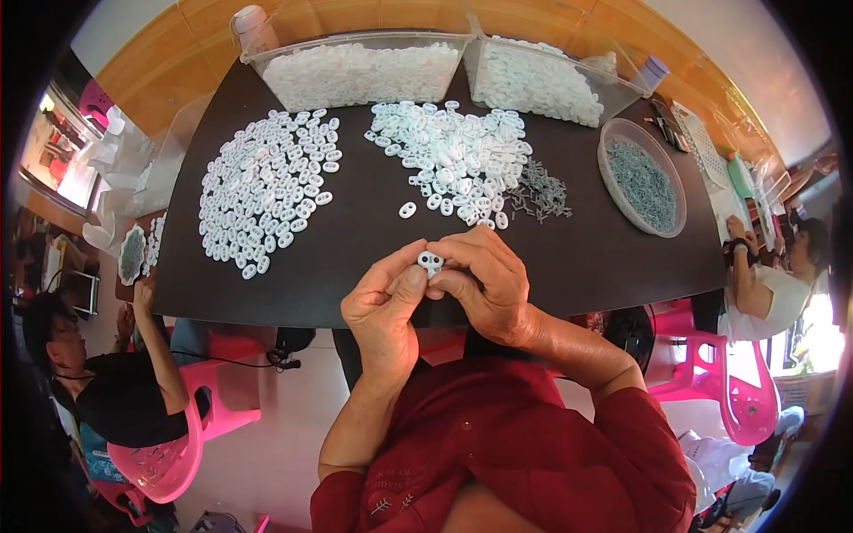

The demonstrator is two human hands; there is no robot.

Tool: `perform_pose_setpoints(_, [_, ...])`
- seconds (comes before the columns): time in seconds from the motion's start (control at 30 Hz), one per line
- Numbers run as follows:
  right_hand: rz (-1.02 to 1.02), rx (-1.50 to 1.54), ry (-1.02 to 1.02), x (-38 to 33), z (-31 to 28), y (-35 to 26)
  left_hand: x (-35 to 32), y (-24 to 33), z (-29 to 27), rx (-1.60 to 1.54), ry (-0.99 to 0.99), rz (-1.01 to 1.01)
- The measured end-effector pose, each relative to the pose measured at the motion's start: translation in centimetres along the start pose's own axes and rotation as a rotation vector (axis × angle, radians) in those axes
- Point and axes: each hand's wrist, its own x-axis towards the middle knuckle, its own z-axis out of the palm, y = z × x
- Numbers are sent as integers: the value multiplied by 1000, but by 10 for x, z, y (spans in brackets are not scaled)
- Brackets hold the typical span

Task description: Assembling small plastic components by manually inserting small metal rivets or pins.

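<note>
Over the near edge of the dark table (355, 249), my left hand (384, 311) and my right hand (489, 289) meet around a small white plastic piece (431, 261) with two dark round holes. Fingers and thumbs of both hands pinch it from either side and hide part of it. Beyond my hands lies a heap of white oval two-hole pieces (462, 151), with one loose oval piece (407, 210) beside it. Touching its right side is a small pile of thin grey pins (544, 192). A wider spread of similar white ovals (262, 186) covers the table's left.
Two clear bins of white pieces, a left bin (355, 80) and a right bin (533, 80), stand at the back. A round tub (680, 222) of grey pins sits at right, near pliers-like tools (668, 124). Co-workers sit left (124, 391) and right (773, 293) by pink chairs.
</note>
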Motion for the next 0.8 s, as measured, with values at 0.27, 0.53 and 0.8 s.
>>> perform_pose_setpoints(0.27, [3, 21, 55, 0, 2, -8, -1, -15, -4, 250, -48, 362])
perform_pose_setpoints(0.53, [-4, 68, 96, -5, 10, -10, -5, -20, -1, 187, 5, 368])
perform_pose_setpoints(0.8, [-49, 37, 115, -4, 13, -8, -9, -22, 2, 119, 38, 359])
